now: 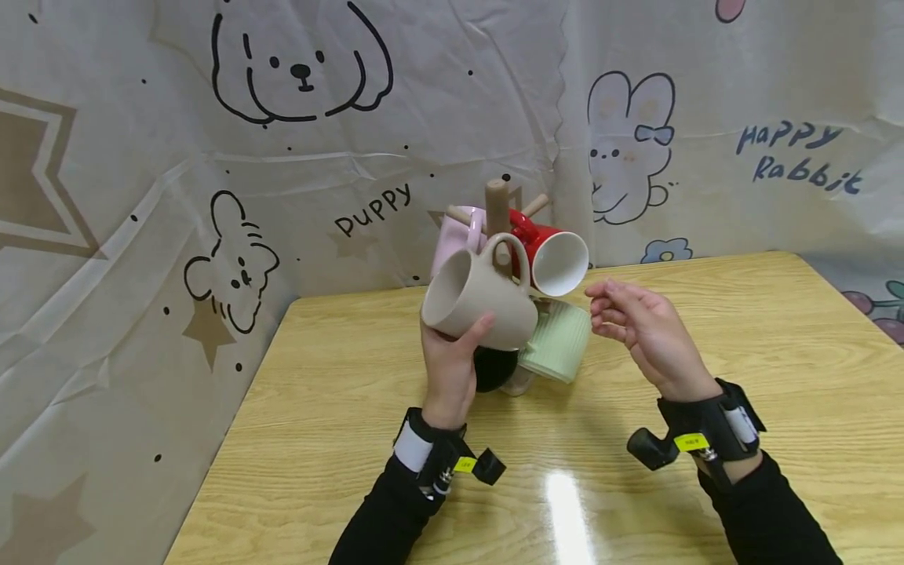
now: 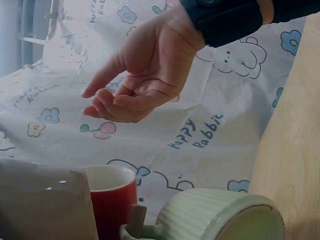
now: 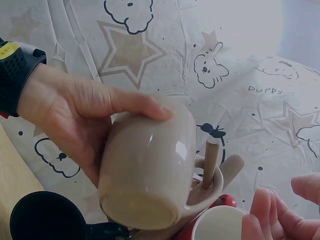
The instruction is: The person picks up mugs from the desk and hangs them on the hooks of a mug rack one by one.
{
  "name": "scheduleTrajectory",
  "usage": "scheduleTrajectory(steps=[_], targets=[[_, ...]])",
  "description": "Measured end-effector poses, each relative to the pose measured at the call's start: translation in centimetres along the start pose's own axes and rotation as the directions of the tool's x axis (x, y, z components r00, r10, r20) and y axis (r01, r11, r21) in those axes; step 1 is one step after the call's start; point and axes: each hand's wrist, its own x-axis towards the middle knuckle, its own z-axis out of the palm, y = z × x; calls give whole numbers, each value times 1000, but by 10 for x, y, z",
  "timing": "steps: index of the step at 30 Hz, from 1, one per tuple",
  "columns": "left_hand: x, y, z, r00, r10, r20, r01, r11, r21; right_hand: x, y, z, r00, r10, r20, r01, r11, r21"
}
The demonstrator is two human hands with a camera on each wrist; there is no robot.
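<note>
My left hand (image 1: 452, 369) grips a beige mug (image 1: 487, 302) round its body, thumb on the near side and mouth tilted to the left. The mug's handle is up against a wooden mug tree (image 1: 497, 208); in the right wrist view a wooden peg (image 3: 210, 160) shows inside the handle's loop. To the right, my right hand (image 1: 653, 333) hovers with loosely bent fingers, holding nothing. Its fingertips are close to a red mug (image 1: 561, 263) and a light green ribbed mug (image 1: 561, 341), both on the tree.
Behind the beige mug hangs a pink mug (image 1: 452, 239). A black mug (image 3: 47, 217) is low on the tree, partly hidden. Under them is a wood-grain table (image 1: 318, 439), with a printed cloth (image 1: 424, 94) hanging at the back and left.
</note>
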Motion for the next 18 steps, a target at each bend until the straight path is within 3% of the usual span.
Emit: scheduleTrajectory(steps=[13, 18], targets=[[-4, -10, -6, 999, -25, 41, 22, 997, 72, -2, -2, 3, 999, 32, -14, -33, 997, -74], [-6, -12, -5, 999, -28, 19, 26, 996, 86, -1, -1, 3, 999, 46, -9, -46, 995, -92]])
